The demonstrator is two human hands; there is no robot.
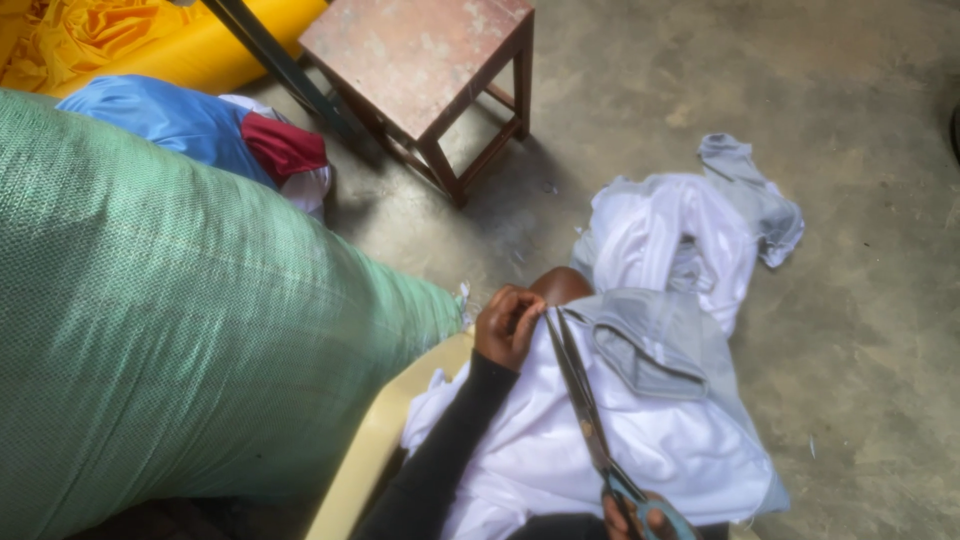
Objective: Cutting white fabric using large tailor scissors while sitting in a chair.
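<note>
Bulging green woven-plastic sack [170, 320] at left, beside a pale yellow plastic chair edge [375, 440]; blue and red cloth bundle [215, 130] and yellow fabric roll [180, 40] beyond. Small worn wooden stool [430, 60] on grey concrete floor [850, 330]. White and grey garment [640, 420] draped over the lap. Left hand [508, 325], black-sleeved, fingers curled pinching the cloth edge. Right hand [640, 518] low, fingers through blue-handled scissors [585, 405], blades nearly closed, tips by the left hand.
</note>
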